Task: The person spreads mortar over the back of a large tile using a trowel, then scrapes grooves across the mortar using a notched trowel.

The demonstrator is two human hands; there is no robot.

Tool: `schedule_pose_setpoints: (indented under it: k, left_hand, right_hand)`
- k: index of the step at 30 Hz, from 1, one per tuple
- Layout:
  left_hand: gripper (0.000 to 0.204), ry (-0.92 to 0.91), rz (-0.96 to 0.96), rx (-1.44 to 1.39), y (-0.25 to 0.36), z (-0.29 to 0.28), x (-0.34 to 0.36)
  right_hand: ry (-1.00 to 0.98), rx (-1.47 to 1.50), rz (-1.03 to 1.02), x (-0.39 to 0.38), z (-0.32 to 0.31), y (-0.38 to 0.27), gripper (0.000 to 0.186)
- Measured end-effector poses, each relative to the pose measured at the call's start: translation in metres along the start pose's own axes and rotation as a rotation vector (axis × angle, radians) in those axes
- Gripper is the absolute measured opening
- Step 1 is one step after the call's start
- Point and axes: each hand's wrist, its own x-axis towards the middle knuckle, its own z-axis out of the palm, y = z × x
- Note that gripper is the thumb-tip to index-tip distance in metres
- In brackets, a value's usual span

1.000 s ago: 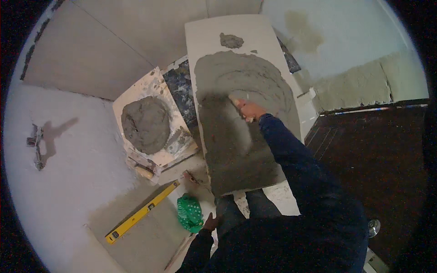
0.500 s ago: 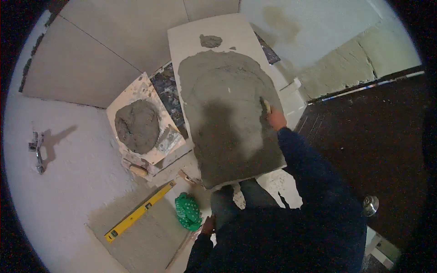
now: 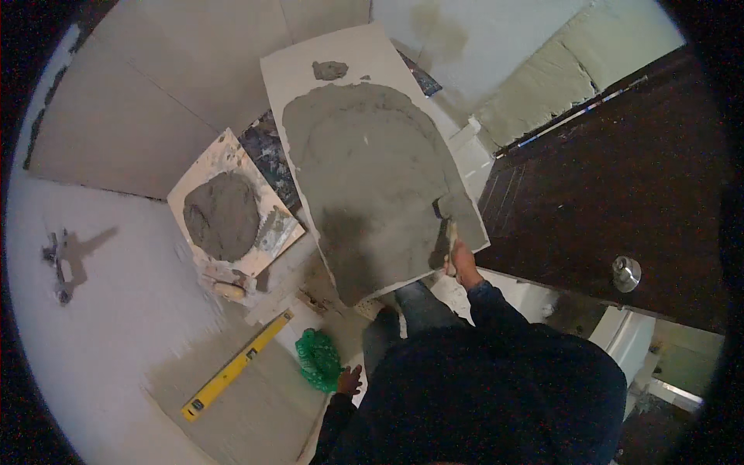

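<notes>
1. Pale walls fill the left and top of the frame, with a tap fitting at the left and a dark panel at the right.
2. Across the centre lies a pale slab, tilted in the frame and bare at its top end. Grey mortar coats the rest, with a small separate dab near the top.
3. Left of it, a smaller board carries a mound of mortar. Lower left are a yellow level and a green bag.
4. A trowel is over the lower right part of the coat; whether its blade presses in or just skims cannot be told.
5. For an even layer, I would judge a low blade angle and steady pressure best, in long overlapping strokes. Near the right edge, lighter pressure should keep mortar from spilling over the side. Faint ridges toward the top of the coat may merit another light pass.
6. The right hand is wrapped around the trowel's handle at the slab's lower right edge, the blade pointing toward the top of the frame, the forearm short and close to the body.
7. The left hand hangs low beside the green bag, fingers loosely spread, apparently empty; contact with the bag is unclear.
</notes>
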Motion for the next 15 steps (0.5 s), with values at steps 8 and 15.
schedule_pose_setpoints:
  k: [8, 15]
  left_hand:
    - [0.055, 0.086, -0.113, -0.065, 0.021, -0.003, -0.022]
    - [0.058, 0.084, -0.346, -0.192, 0.049, 0.037, -0.033]
  right_hand:
    - [0.074, 0.709, 0.058, 0.134, 0.171, -0.111, 0.034]
    - [-0.149, 0.405, -0.683, 0.314, 0.317, -0.164, 0.034]
